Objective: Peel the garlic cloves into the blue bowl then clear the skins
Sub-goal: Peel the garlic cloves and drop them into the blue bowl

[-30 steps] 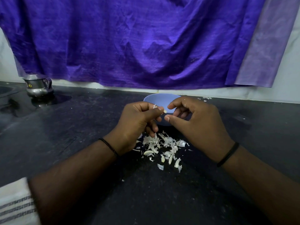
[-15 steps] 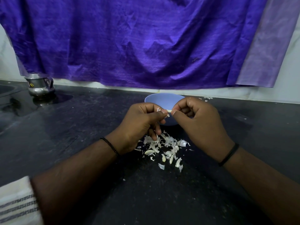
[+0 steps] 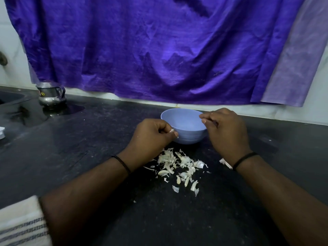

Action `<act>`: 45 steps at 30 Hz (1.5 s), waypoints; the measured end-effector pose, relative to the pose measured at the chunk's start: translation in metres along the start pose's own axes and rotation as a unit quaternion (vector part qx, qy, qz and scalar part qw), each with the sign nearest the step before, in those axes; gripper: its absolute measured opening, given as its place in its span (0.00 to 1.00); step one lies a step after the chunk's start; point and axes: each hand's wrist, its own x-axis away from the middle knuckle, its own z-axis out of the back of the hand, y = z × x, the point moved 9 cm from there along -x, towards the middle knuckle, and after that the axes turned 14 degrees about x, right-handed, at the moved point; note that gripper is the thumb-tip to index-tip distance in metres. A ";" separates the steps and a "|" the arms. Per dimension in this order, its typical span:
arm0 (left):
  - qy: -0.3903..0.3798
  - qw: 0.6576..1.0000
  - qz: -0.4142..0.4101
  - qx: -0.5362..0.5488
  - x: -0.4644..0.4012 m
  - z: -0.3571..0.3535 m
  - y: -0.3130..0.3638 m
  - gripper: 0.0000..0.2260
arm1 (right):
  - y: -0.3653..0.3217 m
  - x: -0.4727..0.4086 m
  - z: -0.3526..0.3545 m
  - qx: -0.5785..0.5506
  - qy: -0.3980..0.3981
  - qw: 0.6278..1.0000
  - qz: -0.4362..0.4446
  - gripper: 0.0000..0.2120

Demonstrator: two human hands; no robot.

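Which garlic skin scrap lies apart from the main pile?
The skin scrap beside the right wrist; the others cluster in the pile below the blue bowl.

You have one blue bowl (image 3: 183, 126) between your two hands, the left hand (image 3: 151, 137) and the right hand (image 3: 226, 130), with one scrap of skin (image 3: 171, 130) pinched at your left fingertips. One loose heap of garlic skins (image 3: 179, 166) lies just below your fingers, its pieces too many and too small to count, and one stray piece (image 3: 225, 163) sits by your right wrist. You wear two dark wristbands, one per wrist, and one steel jug (image 3: 50, 94) stands far left of your fingers.
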 end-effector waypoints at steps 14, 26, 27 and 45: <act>-0.003 0.995 -0.027 -0.094 0.000 0.006 0.009 0.17 | -0.040 0.025 0.005 -0.082 -0.141 0.985 0.048 0.10; -0.041 0.977 -0.031 -0.208 -0.005 0.004 0.008 0.17 | -0.063 0.045 -0.013 -0.078 -0.294 0.945 0.119 0.04; -0.039 0.975 -0.032 -0.217 -0.006 0.004 0.008 0.16 | -0.067 0.047 -0.013 -0.080 -0.291 0.945 0.124 0.05; -0.030 0.971 -0.056 -0.231 -0.005 0.004 0.014 0.09 | -0.103 0.068 -0.020 -0.038 -0.298 0.940 0.165 0.02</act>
